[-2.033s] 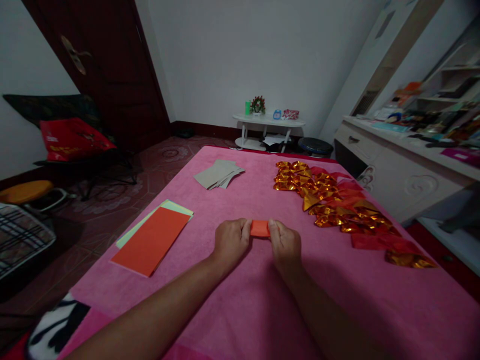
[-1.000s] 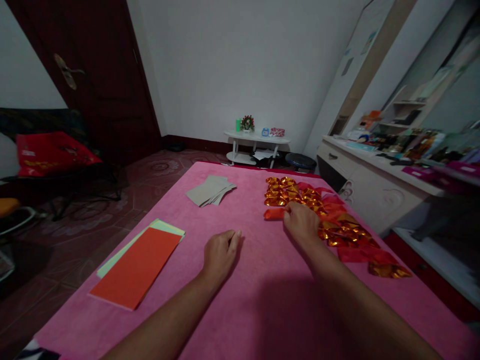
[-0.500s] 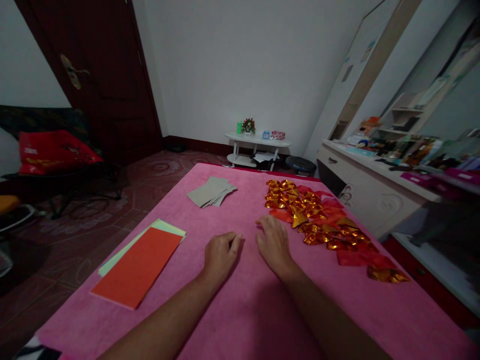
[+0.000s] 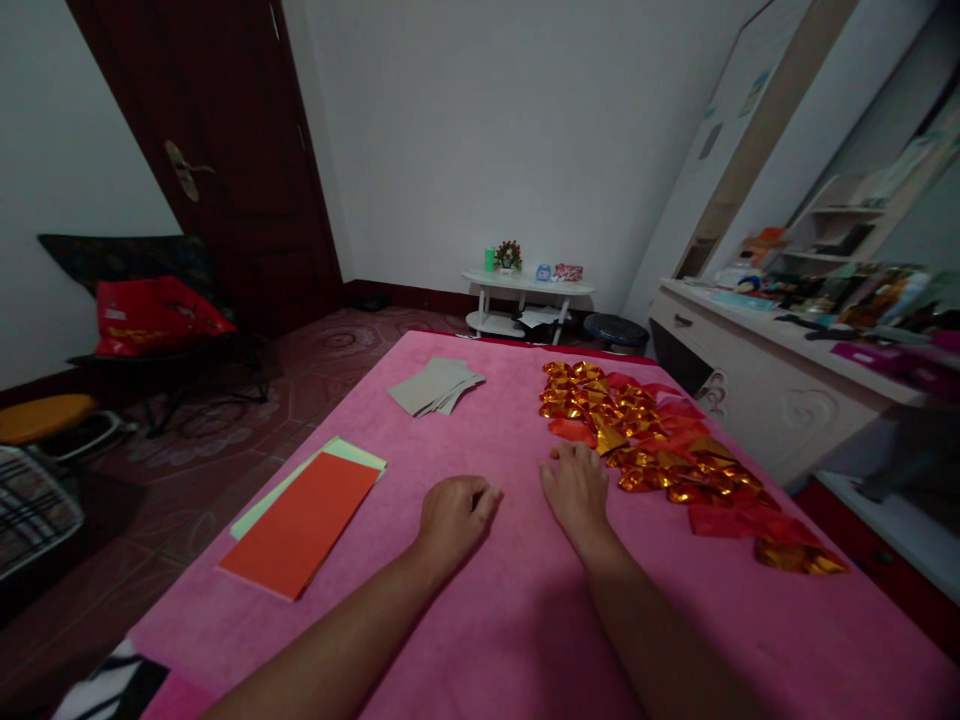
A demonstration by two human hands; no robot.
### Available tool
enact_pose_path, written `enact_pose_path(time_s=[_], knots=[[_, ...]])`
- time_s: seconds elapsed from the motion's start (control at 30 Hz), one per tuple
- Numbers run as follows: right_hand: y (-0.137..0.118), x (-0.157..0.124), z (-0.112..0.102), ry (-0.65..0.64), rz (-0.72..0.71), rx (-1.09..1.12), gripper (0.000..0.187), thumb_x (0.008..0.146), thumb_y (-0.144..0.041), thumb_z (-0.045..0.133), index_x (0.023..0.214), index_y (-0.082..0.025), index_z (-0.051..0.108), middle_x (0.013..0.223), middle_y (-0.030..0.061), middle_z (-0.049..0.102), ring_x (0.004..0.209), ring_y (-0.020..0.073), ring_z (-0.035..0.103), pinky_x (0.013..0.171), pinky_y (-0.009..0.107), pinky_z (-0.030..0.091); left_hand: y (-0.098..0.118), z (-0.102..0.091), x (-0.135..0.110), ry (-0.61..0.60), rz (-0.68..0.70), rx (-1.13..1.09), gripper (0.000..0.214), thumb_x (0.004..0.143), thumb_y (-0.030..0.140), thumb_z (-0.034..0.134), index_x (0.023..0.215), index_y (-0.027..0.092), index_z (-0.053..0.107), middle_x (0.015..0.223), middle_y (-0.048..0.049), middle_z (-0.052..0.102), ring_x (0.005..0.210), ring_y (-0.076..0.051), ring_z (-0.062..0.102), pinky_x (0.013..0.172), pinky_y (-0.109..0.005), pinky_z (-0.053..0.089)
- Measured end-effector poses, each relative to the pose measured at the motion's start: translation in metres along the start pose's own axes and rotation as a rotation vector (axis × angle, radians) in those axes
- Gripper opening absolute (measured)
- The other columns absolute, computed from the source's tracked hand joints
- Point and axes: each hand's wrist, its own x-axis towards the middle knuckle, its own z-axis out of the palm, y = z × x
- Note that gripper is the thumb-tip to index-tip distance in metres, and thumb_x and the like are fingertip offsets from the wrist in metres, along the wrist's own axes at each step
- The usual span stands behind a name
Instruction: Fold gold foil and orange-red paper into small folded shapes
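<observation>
After the right hand [image 4: 577, 487] let it go, an orange roll [image 4: 571, 431] lay at the left edge of a cluster of gold pieces [image 4: 634, 422], up against them or just beside them, on a pink cloth [image 4: 510, 410]. A second earlier that hand had gripped the roll; a second before that, both hands had pinched it between them. The release suggested that the handling of this piece was over, with neither hand seen to carry anything. The right hand had drawn back to the near side of the roll, palm down, its fingers loosely bent and slightly apart, the tips near the roll. The left hand [image 4: 452, 513] rested low near the middle of the cloth, fingers curled under and thumb reaching forward; how tightly it was closed could not be told. Grey cards [image 4: 435, 388] and an orange sheet [image 4: 304, 525] lay to the left.
</observation>
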Motion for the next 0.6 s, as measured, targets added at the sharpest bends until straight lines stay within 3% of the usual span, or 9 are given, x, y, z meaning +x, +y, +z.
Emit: enact_pose_path(time_s=[0.27, 0.6], knots=[[0.004, 0.017, 0.011, -0.003, -0.004, -0.042, 0.018, 0.083, -0.031, 0.054, 0.092, -0.016, 0.061, 0.108, 0.0157, 0.057, 0.1, 0.0284, 0.051, 0.082, 0.039, 0.036, 0.001, -0.001, 0.0, -0.013, 0.002, 0.02, 0.038, 0.088, 0.039, 0.044, 0.06, 0.018, 0.059, 0.061, -0.0013, 0.061, 0.056, -0.012, 0.05, 0.054, -0.027, 0.019], [0.01, 0.03, 0.017, 0.008, -0.073, -0.075, 0.015, 0.086, -0.025, 0.05, 0.087, -0.014, 0.06, 0.096, 0.0146, 0.059, 0.092, 0.0256, 0.052, 0.081, 0.035, 0.037, 0.0, -0.001, 0.001, -0.029, -0.009, 0.022, 0.039, 0.088, 0.04, 0.044, 0.062, 0.018, 0.063, 0.064, -0.0023, 0.062, 0.058, -0.013, 0.051, 0.055, -0.027, 0.02]])
